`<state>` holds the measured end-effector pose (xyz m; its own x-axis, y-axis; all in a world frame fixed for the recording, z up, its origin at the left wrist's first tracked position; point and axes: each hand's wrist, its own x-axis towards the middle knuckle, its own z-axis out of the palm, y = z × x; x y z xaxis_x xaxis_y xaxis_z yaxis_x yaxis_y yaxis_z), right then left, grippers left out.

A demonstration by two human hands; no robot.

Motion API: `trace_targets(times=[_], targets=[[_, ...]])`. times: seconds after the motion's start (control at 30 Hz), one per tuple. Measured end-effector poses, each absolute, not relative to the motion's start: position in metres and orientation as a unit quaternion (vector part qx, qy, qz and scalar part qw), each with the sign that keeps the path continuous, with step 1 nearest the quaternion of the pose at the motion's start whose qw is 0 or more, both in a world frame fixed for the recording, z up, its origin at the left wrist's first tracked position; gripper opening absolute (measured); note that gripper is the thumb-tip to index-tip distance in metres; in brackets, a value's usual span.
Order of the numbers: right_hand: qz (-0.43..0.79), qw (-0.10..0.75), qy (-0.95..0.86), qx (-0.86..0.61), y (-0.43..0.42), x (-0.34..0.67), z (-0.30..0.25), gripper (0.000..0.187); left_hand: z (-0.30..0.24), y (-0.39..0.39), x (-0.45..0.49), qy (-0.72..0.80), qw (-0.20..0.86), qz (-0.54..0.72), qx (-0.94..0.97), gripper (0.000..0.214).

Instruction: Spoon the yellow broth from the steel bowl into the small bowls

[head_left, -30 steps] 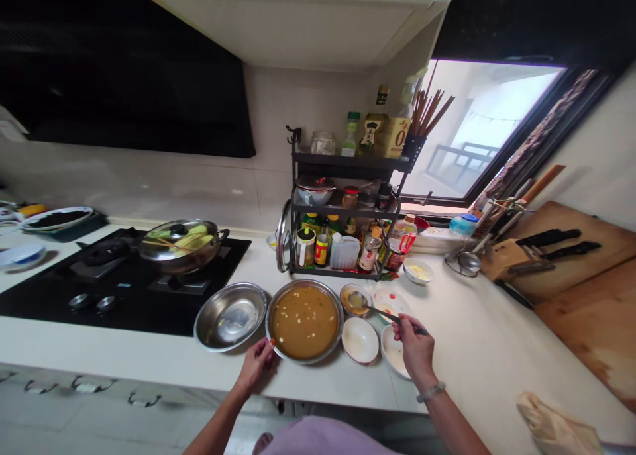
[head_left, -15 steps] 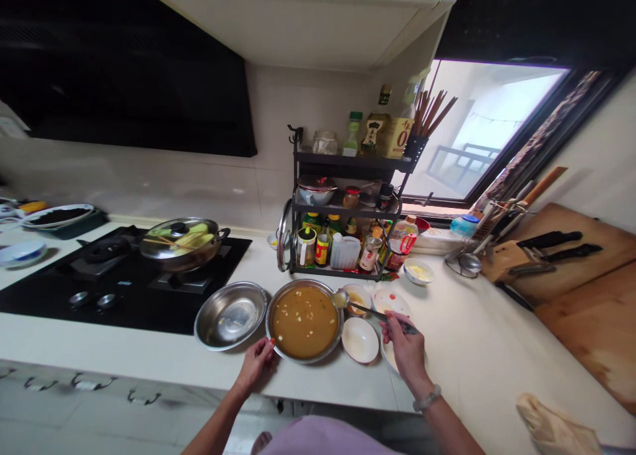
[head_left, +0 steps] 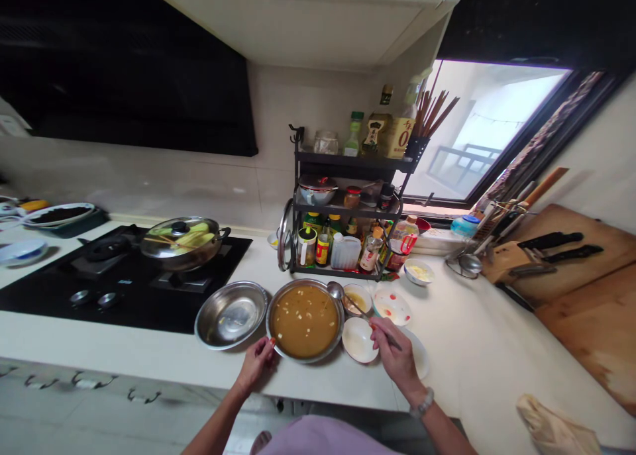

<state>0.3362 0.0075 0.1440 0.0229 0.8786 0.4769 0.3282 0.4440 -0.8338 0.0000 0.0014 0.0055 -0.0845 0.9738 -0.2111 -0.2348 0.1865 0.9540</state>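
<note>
A metal basin (head_left: 269, 322) full of brown liquid, with small pale bits floating in it, stands on the counter. My left hand (head_left: 257, 361) pinches the basin's near left rim. Held by its handle in my right hand (head_left: 395, 352) is a metal ladle (head_left: 336, 289), whose bowl is over the basin's upper right rim. Just right of the basin are a small bowl of yellowish liquid (head_left: 358, 301), a white bowl (head_left: 358, 340) and a red-spotted bowl (head_left: 393, 305). A pale dish (head_left: 419, 354) is partly hidden behind my right hand.
An empty metal basin (head_left: 231, 314) sits to the left, beside the stove (head_left: 134, 296) with a lidded pan (head_left: 181, 244). Behind stands a seasoning rack (head_left: 348, 210). At right are a knife block (head_left: 507, 259), cutting boards (head_left: 586, 309) and a cloth (head_left: 556, 425).
My right hand has shifted left and slightly toward me. The ladle's bowl has moved a little left and up and is turned differently. My left hand stays at the basin's rim.
</note>
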Motion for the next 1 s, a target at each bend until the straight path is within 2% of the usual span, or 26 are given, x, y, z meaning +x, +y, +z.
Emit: trace_targets(times=[0.3,0.5,0.7,1.0], targets=[[0.214,0.55,-0.56,-0.582,0.03,0.368,0.111,0.035,0.013,0.0,0.002,0.522,0.567,0.526,0.361,0.053],[0.292,0.587,-0.443,-0.612,0.031,0.366,0.103,0.042,0.007,0.0,0.0,0.515,0.568,0.527,0.366,0.051],[0.342,0.662,-0.309,-0.591,0.038,0.369,0.11,0.043,0.008,0.0,0.0,0.518,0.568,0.526,0.363,0.051],[0.349,0.684,-0.291,-0.571,0.037,0.373,0.113,0.04,0.006,0.001,0.001,0.508,0.58,0.534,0.347,0.051]])
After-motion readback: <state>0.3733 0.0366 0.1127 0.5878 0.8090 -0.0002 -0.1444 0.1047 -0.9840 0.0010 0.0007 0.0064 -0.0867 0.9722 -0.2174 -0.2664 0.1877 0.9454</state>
